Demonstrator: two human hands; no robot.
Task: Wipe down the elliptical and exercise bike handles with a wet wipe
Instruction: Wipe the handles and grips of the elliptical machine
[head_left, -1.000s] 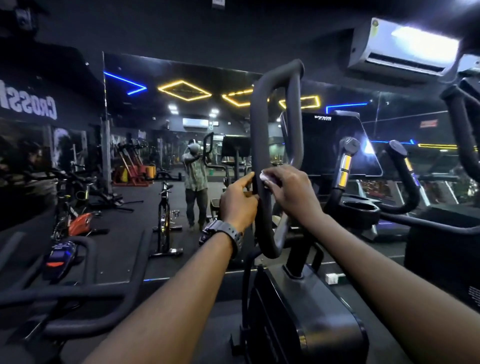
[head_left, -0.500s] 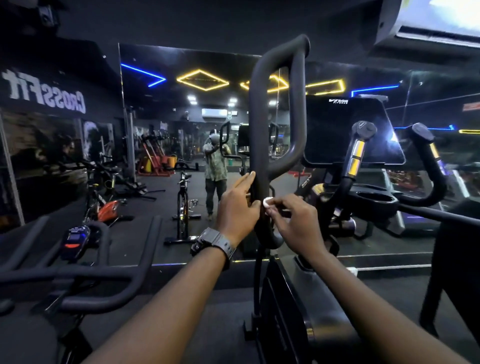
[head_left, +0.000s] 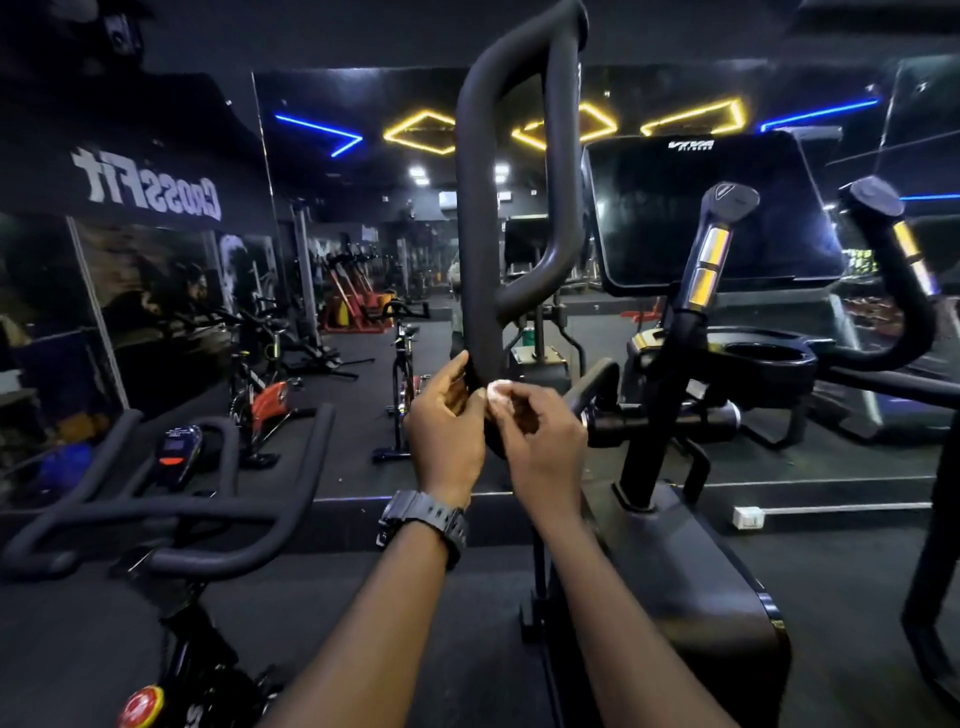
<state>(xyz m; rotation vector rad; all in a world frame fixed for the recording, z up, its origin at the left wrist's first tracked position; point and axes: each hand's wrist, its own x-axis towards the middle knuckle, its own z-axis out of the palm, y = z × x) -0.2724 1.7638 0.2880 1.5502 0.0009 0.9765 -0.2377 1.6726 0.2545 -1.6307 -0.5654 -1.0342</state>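
Head view: right hand pinching wet wipe

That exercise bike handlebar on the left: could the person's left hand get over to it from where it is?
Probably yes. The left hand touches the elliptical handle; the exercise bike handlebar lies lower left with nothing between them.
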